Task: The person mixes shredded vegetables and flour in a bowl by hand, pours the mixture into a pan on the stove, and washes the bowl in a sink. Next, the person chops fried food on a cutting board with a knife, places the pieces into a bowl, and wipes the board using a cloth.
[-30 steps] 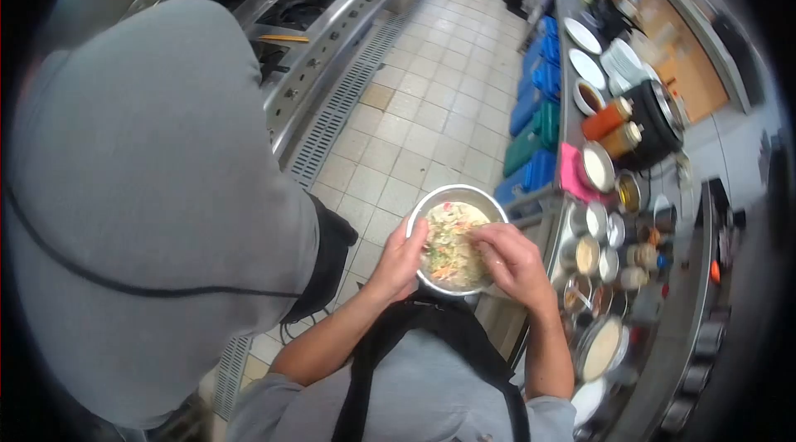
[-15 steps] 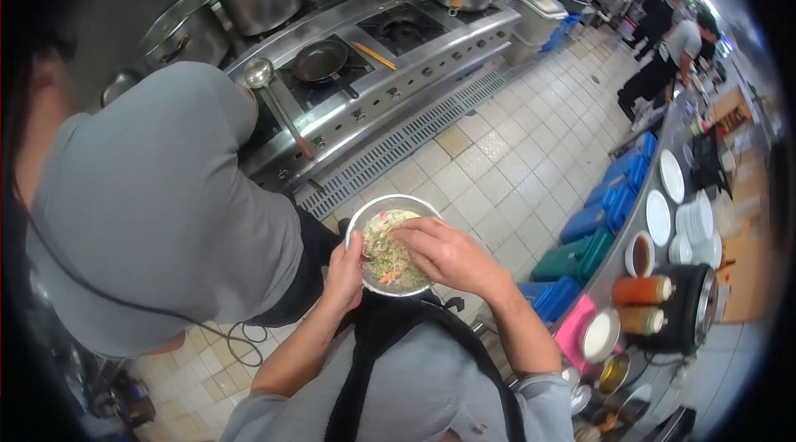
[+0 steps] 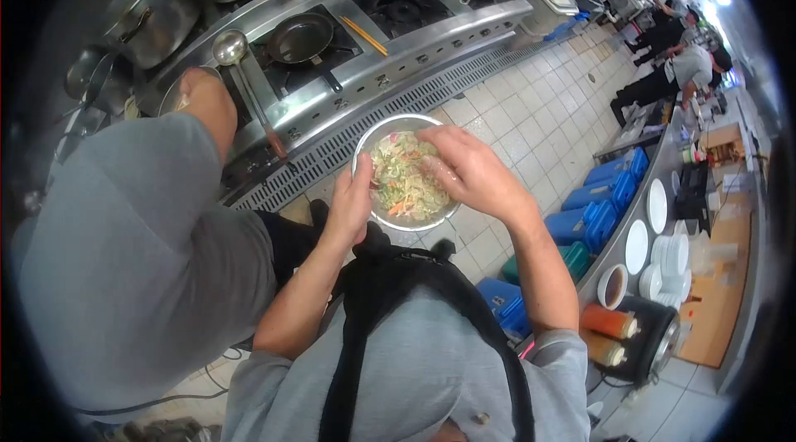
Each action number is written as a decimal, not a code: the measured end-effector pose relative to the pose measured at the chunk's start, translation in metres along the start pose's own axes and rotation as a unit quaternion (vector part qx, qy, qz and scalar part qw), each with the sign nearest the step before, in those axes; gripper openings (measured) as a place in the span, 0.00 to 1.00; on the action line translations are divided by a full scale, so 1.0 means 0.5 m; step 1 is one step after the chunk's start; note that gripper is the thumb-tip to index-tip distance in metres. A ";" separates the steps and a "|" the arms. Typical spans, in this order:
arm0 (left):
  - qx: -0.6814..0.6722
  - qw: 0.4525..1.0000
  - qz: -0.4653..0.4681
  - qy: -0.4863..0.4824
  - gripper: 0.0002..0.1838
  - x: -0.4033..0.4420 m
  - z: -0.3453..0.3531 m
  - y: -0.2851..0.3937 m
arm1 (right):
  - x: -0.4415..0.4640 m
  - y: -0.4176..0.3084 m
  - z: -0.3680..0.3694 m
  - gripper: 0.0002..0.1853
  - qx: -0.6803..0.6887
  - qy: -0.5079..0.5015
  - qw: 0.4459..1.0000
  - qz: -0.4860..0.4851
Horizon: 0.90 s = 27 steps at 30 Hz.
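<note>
Head camera: grasping a metal bowl (image 3: 404, 227) with the left hand (image 3: 351, 203), with the thumb at the rim and the other fingers mostly hidden round the outside, apparently to brace it against any push from the opposite side. Reaching over that opposite rim with the right hand (image 3: 479, 177), with fingers loosely bent at the shredded vegetable mix (image 3: 402, 185). Not clenched into a fist; cannot tell whether pinching shreds or free of them, with the tips partly hidden.

Held up in the air just ahead of the black apron (image 3: 356, 318), probably to keep elbows bent and allow a view straight down into the mix.

To the left, close by, a co-worker in grey (image 3: 141, 259), with a hand (image 3: 199, 89) at the stove (image 3: 431, 52). On that stove, a frying pan (image 3: 300, 38) and a ladle (image 3: 230, 47), both with handles toward the front edge, likely for easy grabbing. Near the pan, yellow chopsticks (image 3: 363, 36).

To the right, along the counter (image 3: 609, 255), white plates (image 3: 657, 206), a bowl of dark sauce (image 3: 613, 286) and squeeze bottles (image 3: 608, 321), seemingly grouped for reach. Lower down, blue bins (image 3: 584, 225).
</note>
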<state>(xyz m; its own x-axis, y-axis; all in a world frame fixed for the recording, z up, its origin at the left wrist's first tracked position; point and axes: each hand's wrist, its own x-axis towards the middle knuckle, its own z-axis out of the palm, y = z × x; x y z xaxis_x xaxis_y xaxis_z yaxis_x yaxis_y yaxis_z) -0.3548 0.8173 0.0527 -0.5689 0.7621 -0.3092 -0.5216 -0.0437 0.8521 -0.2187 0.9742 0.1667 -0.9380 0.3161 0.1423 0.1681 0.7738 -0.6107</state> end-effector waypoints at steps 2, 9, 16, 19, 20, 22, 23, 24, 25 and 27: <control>-0.022 1.000 0.010 0.016 0.25 0.026 0.011 0.014 | 0.038 0.026 -0.001 0.20 -0.002 -0.011 1.000 -0.013; -0.040 0.994 0.057 0.089 0.21 0.142 0.057 0.033 | 0.154 0.134 0.016 0.26 0.039 -0.058 0.997 -0.031; -0.036 0.981 0.105 0.161 0.23 0.278 0.091 0.058 | 0.332 0.268 0.052 0.30 -0.023 -0.056 0.985 -0.165; -0.044 0.969 0.119 0.213 0.23 0.314 0.090 0.076 | 0.418 0.302 0.058 0.29 0.043 -0.132 0.964 -0.226; -0.050 0.962 0.125 0.236 0.23 0.325 0.073 0.072 | 0.446 0.308 0.055 0.28 0.084 -0.150 0.955 -0.240; -0.063 0.943 0.125 0.302 0.22 0.341 0.073 0.089 | 0.505 0.328 0.063 0.27 0.109 -0.161 0.951 -0.238; -0.063 0.940 0.120 0.313 0.22 0.347 0.064 0.091 | 0.529 0.333 0.072 0.27 0.128 -0.165 0.951 -0.229; -0.069 0.930 0.127 0.337 0.23 0.354 0.051 0.096 | 0.550 0.337 0.084 0.26 0.150 -0.167 0.948 -0.227; -0.075 0.920 0.137 0.360 0.23 0.367 0.038 0.105 | 0.573 0.337 0.095 0.26 0.151 -0.175 0.945 -0.233; -0.080 0.908 0.137 0.389 0.23 0.397 0.010 0.118 | 0.613 0.335 0.124 0.25 0.194 -0.211 0.932 -0.221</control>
<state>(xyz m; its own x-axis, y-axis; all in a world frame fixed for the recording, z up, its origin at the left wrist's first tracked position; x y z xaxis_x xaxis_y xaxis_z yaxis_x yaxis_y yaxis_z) -0.4956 0.9694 0.0438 -0.9354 0.0253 -0.3526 -0.3434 -0.3026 0.8891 -0.4966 1.1668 0.0596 -0.9389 -0.2939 0.1791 -0.3096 0.4943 -0.8123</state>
